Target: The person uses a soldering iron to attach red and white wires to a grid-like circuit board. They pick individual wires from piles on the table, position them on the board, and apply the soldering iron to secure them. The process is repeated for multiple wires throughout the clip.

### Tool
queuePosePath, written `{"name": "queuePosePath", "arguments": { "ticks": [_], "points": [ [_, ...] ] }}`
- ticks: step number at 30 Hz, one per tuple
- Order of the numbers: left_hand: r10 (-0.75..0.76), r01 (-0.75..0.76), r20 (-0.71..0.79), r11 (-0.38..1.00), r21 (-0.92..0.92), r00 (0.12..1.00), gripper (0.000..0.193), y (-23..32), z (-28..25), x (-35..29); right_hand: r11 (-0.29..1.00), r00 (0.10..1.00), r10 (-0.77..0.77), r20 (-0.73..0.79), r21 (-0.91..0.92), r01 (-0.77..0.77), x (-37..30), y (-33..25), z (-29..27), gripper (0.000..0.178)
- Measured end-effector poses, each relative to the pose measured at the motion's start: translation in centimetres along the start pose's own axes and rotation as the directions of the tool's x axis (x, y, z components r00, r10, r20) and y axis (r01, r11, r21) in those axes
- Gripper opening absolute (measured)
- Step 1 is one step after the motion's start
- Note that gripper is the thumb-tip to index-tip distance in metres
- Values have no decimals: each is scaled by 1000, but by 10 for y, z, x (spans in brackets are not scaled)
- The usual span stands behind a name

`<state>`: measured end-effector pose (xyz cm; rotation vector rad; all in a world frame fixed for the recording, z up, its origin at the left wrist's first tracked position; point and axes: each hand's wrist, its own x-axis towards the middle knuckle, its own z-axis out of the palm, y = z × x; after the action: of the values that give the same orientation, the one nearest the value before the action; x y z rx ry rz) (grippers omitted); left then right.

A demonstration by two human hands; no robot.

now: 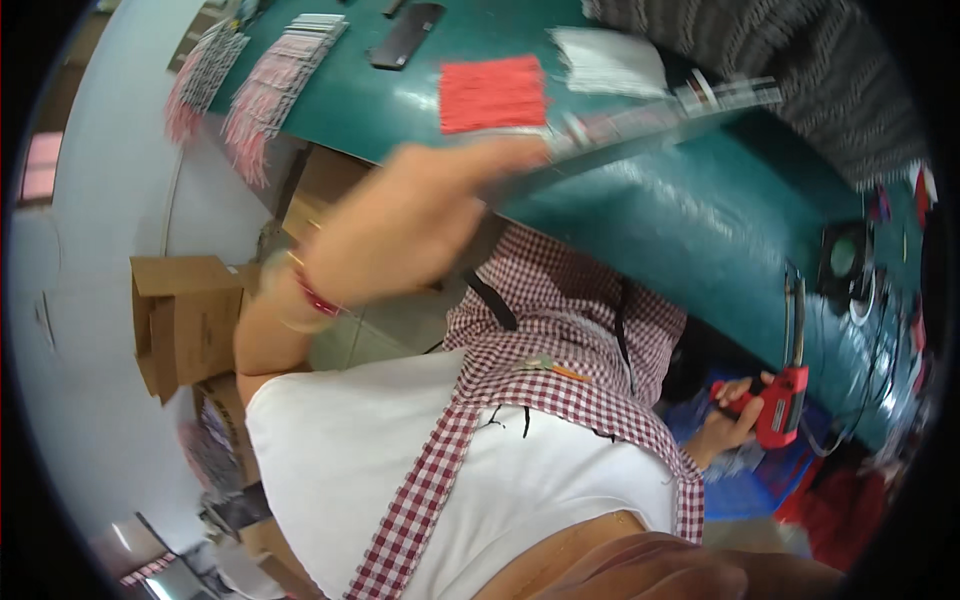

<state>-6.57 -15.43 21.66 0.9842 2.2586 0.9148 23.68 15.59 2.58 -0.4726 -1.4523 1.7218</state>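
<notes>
My left hand (405,215), smeared by motion and with bracelets at the wrist, is raised over the near edge of the green table. It is closed on one end of a long, narrow dark board (620,145), which slants up to the right. Thin pinkish-white strips and a light clip-like piece show on the board, blurred. Low at the right, my right hand (735,420) grips the handle of a red-and-black soldering gun (782,408). Its long metal prongs point up beside the table edge, apart from the board.
On the green table (660,220) lie a stack of red strips (492,92), a white stack (610,60), pink-and-white bundles (285,85) and a dark flat block (405,36). Grey knitted cloth (790,60) covers the far right. A cardboard box (190,320) stands left; a blue crate (755,490) sits low right.
</notes>
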Motion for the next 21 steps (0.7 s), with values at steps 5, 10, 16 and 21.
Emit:
{"name": "queuePosePath", "arguments": {
  "ticks": [5, 10, 16, 21],
  "points": [
    [-210, 73, -417, 944, -321, 884, 55, -26, -147, -72, 995, 998, 55, -1, 82, -55, 14, -5, 13, 38],
    [86, 394, -713, 785, 479, 695, 59, -123, -288, -94, 994, 999, 18, -35, 111, -14, 31, -18, 37, 38],
    [277, 754, -749, 110, 648, 603, 34, -327, -288, -24, 987, 999, 32, -32, 160, -26, 30, -8, 48, 37],
    [136, 756, -775, 168, 633, 618, 29, -415, -236, -1, 996, 997, 5, -82, 87, 2, 21, -10, 55, 37]
  ]
}}
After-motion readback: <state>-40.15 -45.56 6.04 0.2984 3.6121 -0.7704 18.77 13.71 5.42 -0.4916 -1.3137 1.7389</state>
